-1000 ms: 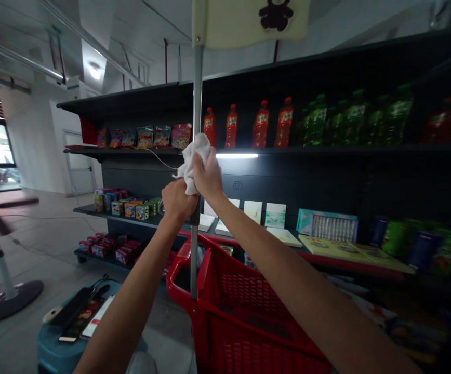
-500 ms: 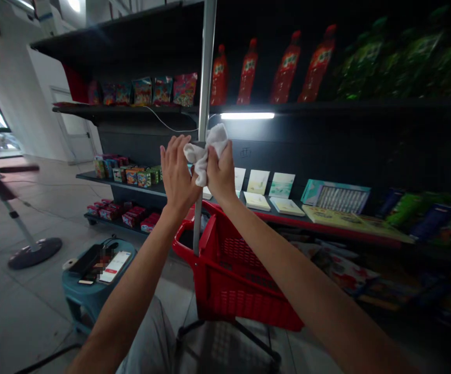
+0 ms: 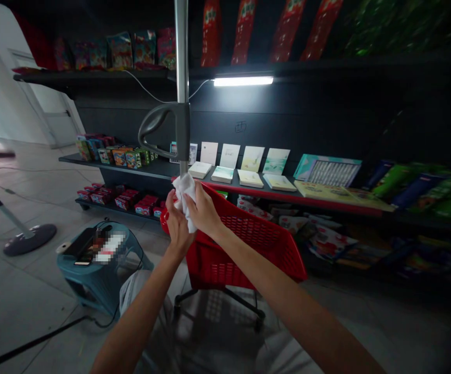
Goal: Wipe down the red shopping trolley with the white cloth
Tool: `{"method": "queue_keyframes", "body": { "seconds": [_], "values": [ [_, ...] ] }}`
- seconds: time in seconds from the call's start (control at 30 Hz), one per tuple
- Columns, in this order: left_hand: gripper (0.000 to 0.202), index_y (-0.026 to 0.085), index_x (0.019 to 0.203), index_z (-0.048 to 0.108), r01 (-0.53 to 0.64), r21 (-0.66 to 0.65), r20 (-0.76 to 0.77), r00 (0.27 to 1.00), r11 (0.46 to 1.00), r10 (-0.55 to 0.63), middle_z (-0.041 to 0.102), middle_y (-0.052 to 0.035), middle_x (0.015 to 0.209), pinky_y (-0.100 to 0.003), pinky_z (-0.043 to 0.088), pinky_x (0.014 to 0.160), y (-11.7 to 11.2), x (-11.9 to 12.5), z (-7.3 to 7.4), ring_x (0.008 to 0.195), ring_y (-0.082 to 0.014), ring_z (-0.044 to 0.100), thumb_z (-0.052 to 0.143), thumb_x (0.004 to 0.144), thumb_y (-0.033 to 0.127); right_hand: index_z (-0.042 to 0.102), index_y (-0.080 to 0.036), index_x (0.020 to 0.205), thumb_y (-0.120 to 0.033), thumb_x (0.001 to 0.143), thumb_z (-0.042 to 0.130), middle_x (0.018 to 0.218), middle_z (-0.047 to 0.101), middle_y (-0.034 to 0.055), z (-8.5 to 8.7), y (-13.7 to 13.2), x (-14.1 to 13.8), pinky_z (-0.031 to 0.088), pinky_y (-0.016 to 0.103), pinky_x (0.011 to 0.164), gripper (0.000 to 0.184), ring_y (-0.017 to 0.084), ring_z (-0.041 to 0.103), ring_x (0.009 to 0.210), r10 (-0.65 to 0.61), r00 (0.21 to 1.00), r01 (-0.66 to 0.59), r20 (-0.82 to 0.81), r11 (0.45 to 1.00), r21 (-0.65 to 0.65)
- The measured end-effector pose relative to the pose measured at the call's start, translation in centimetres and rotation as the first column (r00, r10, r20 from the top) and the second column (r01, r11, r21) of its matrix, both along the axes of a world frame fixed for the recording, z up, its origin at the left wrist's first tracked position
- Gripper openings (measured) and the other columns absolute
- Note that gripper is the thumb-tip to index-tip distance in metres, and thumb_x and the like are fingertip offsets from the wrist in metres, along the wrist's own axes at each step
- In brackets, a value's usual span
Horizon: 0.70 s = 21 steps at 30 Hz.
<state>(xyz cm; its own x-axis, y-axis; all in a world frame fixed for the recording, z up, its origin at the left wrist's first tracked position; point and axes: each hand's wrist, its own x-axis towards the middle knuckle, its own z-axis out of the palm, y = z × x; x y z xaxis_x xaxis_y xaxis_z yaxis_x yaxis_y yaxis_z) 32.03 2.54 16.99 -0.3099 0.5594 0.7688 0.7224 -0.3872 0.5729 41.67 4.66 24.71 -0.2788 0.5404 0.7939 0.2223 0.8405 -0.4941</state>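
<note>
Cart: red shopping cart (image 3: 256, 244) before the shelves.
Pole: grey pole (image 3: 181, 62) rises at its rim.
Right hand (image 3: 205, 212): fingers clenched on the cloth.
Left hand (image 3: 177, 226): touches the cloth; grip unclear.
White cloth (image 3: 184, 193): bunched between both hands, against the pole.

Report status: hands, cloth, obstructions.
Right hand grips white cloth at pole; left hand against it, grip unclear. Below grey handle, above red cart. Nothing blocking.

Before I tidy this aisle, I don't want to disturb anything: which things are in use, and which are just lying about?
In use: white cloth, held between left hand and right hand; metal pole right by it; red cart carrying the pole.
Lying about: teal stool with phones; fan base; booklets; red bottles.
</note>
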Motion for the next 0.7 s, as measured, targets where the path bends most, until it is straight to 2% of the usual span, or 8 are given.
{"method": "queue_keyframes", "body": {
  "seconds": [0.07, 0.1, 0.17, 0.3, 0.4, 0.5, 0.6, 0.7],
  "values": [
    [0.077, 0.014, 0.161, 0.016, -0.063, -0.24, -0.034, 0.998, 0.969, 0.056, 0.069, -0.0221, 0.13, -0.043, 0.059, 0.083, 0.5, -0.1, -2.0, 0.096, -0.03, 0.076, 0.055, 0.099, 0.038, 0.05, -0.018, 0.121, -0.029, 0.103, 0.046, 0.111, 0.066, 0.0121, -1.6, -0.4, 0.4, 0.053, 0.041, 0.094, 0.021, 0.024, 0.066, 0.102, 0.01, 0.999, -0.008, 0.039, 0.999, -0.039],
    [0.072, 0.013, 0.159, 0.022, -0.106, -0.318, -0.062, 0.994, 0.942, 0.091, 0.073, -0.0204, 0.121, -0.042, 0.058, 0.08, 0.8, -0.1, -2.6, 0.089, -0.0298, 0.077, 0.055, 0.099, 0.037, 0.051, -0.018, 0.122, -0.026, 0.102, 0.045, 0.113, 0.066, 0.0123, -2.5, -0.7, 0.7, 0.053, 0.041, 0.096, 0.022, 0.024, 0.066, 0.104, 0.008, 0.998, -0.004, 0.061, 0.998, -0.06],
    [0.066, 0.013, 0.157, 0.03, -0.181, -0.383, -0.098, 0.983, 0.906, 0.154, 0.077, -0.018, 0.111, -0.041, 0.056, 0.079, 1.4, -0.1, -3.4, 0.085, -0.0304, 0.076, 0.054, 0.099, 0.034, 0.052, -0.019, 0.127, -0.018, 0.1, 0.044, 0.121, 0.065, 0.0123, -4.5, -1.3, 1.7, 0.051, 0.04, 0.102, 0.028, 0.024, 0.063, 0.114, -0.003, 0.994, 0.013, 0.112, 0.996, -0.088],
    [0.066, 0.014, 0.157, 0.033, -0.276, -0.364, -0.066, 0.96, 0.89, 0.271, 0.074, -0.0201, 0.12, -0.043, 0.056, 0.082, 2.8, 0.1, -3.6, 0.09, -0.0325, 0.077, 0.054, 0.096, 0.027, 0.054, -0.019, 0.135, -0.008, 0.096, 0.041, 0.13, 0.063, 0.0114, -9.4, -3.1, 4.8, 0.047, 0.038, 0.108, 0.042, 0.023, 0.058, 0.123, -0.106, 0.949, 0.136, 0.298, 0.987, -0.083],
    [0.063, 0.011, 0.155, 0.035, -0.302, -0.281, -0.028, 0.952, 0.911, 0.306, 0.069, -0.0235, 0.13, -0.044, 0.056, 0.088, 3.7, -0.2, -3.6, 0.102, -0.0327, 0.076, 0.048, 0.094, 0.017, 0.057, -0.019, 0.136, -0.005, 0.096, 0.041, 0.13, 0.065, 0.011, -13.3, -4.4, 7.6, 0.047, 0.042, 0.104, 0.046, 0.026, 0.058, 0.119, -0.233, 0.821, 0.271, 0.522, 0.963, 0.003],
    [0.059, 0.01, 0.152, 0.039, -0.299, -0.174, 0.004, 0.953, 0.938, 0.304, 0.061, -0.0247, 0.143, -0.042, 0.056, 0.093, 4.2, -0.9, -3.8, 0.119, -0.0321, 0.07, 0.046, 0.093, 0.013, 0.055, -0.019, 0.143, -0.006, 0.097, 0.043, 0.134, 0.065, 0.0116, -16.6, -4.9, 9.7, 0.047, 0.042, 0.099, 0.049, 0.027, 0.056, 0.116, -0.327, 0.705, 0.372, 0.63, 0.926, 0.064],
    [0.058, 0.012, 0.149, 0.041, -0.295, -0.143, 0.02, 0.953, 0.945, 0.301, 0.06, -0.0227, 0.145, -0.042, 0.056, 0.096, 4.4, -1.7, -3.8, 0.125, -0.0315, 0.067, 0.047, 0.091, 0.012, 0.056, -0.016, 0.142, -0.011, 0.1, 0.043, 0.128, 0.066, 0.0128, -18.6, -4.5, 10.4, 0.047, 0.04, 0.098, 0.044, 0.027, 0.057, 0.11, -0.359, 0.672, 0.414, 0.648, 0.907, 0.073],
    [0.059, 0.013, 0.15, 0.039, -0.296, -0.14, 0.011, 0.954, 0.945, 0.3, 0.061, -0.0225, 0.143, -0.044, 0.055, 0.097, 4.5, -2.5, -3.7, 0.124, -0.0315, 0.068, 0.047, 0.091, 0.011, 0.056, -0.017, 0.141, -0.013, 0.101, 0.041, 0.124, 0.067, 0.0119, -19.1, -3.8, 9.8, 0.046, 0.038, 0.099, 0.043, 0.026, 0.056, 0.109, -0.362, 0.68, 0.412, 0.637, 0.908, 0.076]
  ]
}}
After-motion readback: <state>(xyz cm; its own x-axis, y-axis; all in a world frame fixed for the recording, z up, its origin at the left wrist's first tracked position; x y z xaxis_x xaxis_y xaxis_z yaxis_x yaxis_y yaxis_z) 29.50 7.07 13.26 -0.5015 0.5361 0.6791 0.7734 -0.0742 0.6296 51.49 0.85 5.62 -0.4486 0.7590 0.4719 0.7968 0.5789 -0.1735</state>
